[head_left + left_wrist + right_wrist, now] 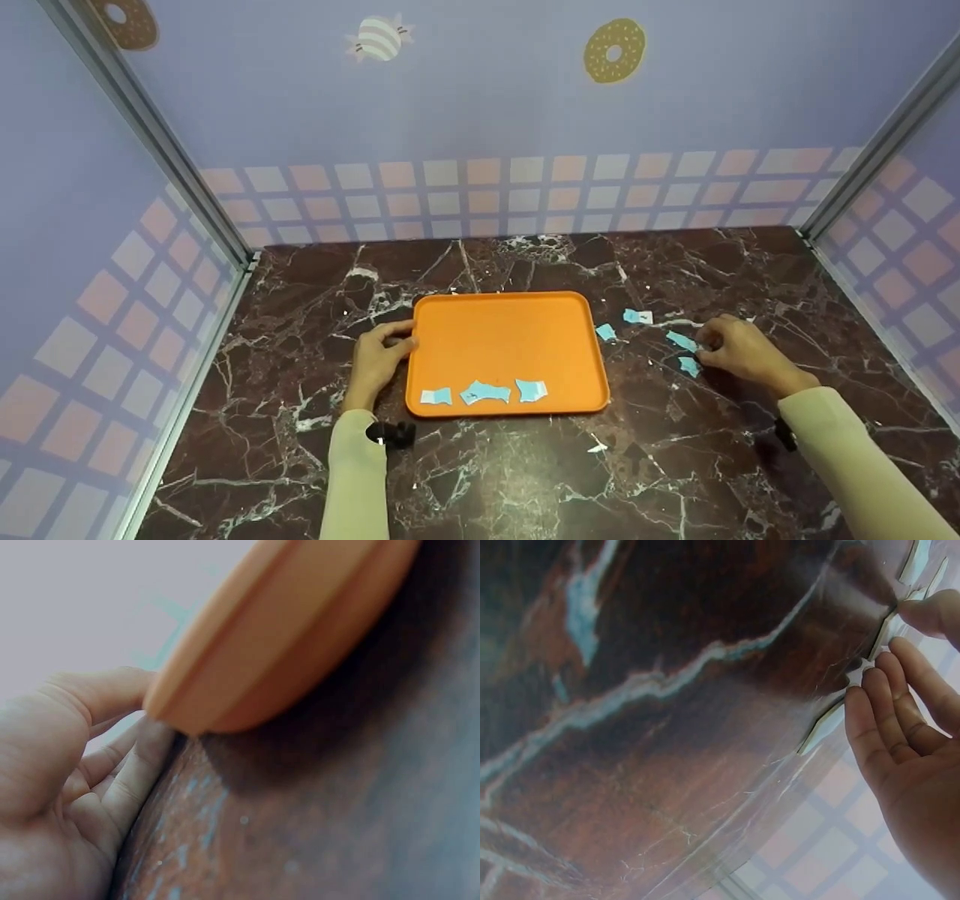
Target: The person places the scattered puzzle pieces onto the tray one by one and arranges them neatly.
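An orange tray (502, 345) lies flat on the marbled table. My left hand (373, 364) holds its left edge; in the left wrist view the thumb is at the rim (247, 637) and the fingers are below it. Along the tray's near side sit three irregular light-blue pieces with white parts: a left piece (436, 396), a middle piece (485, 392) and a right piece (532, 391). To the right of the tray, my right hand (742, 351) pinches the end of a long light-blue piece (681, 341) between thumb and fingertips, low over the table.
Other light-blue pieces lie between the tray and my right hand: a small one (606, 332) near the tray's edge, one with a white end (638, 316) farther back, and another (688, 366) just below the hand. Patterned walls (480, 112) close in the table's back and sides.
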{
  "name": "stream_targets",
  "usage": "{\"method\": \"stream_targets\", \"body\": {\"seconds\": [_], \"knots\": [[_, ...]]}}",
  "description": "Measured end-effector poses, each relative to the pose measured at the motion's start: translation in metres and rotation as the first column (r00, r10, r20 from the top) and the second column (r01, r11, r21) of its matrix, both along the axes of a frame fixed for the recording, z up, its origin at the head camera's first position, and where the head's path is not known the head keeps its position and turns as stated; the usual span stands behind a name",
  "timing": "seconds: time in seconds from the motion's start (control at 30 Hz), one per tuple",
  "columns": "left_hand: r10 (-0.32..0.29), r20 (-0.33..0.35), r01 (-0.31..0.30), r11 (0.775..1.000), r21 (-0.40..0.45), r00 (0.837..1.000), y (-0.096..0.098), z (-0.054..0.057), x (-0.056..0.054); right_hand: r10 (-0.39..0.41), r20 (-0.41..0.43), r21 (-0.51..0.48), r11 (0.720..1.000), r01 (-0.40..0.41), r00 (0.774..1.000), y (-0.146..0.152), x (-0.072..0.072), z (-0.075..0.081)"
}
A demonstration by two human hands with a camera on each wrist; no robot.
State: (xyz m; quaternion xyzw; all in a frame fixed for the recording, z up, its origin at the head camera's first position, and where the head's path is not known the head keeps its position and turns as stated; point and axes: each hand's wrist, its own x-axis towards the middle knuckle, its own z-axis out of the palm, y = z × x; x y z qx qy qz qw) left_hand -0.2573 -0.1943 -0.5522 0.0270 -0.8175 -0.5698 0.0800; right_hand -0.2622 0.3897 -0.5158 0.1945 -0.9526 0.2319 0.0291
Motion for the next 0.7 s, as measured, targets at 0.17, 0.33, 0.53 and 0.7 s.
{"method": "stream_targets", "body": {"seconds": [0.17,0.33,0.53,0.7], "knots": [[0.002,0.005,-0.002,1.0,0.005,1.0,0.001,0.001,0.0,-0.007,-0.008,-0.021,1.0,0.007,1.0,-0.003,0.001,0.001],[-0.005,0.012,0.005,1.0,0.016,1.0,0.0,0.001,0.001,-0.008,0.022,-0.02,1.0,0.009,1.0,-0.009,0.002,0.004],[-0.01,0.015,0.01,1.0,0.017,1.0,0.0,0.001,0.001,0.007,0.02,-0.013,1.0,-0.006,1.0,-0.021,0.002,0.007],[-0.006,0.019,0.006,1.0,0.008,1.0,0.0,0.001,0.001,0.028,0.02,-0.018,0.999,-0.028,0.999,-0.033,0.003,0.01]]}}
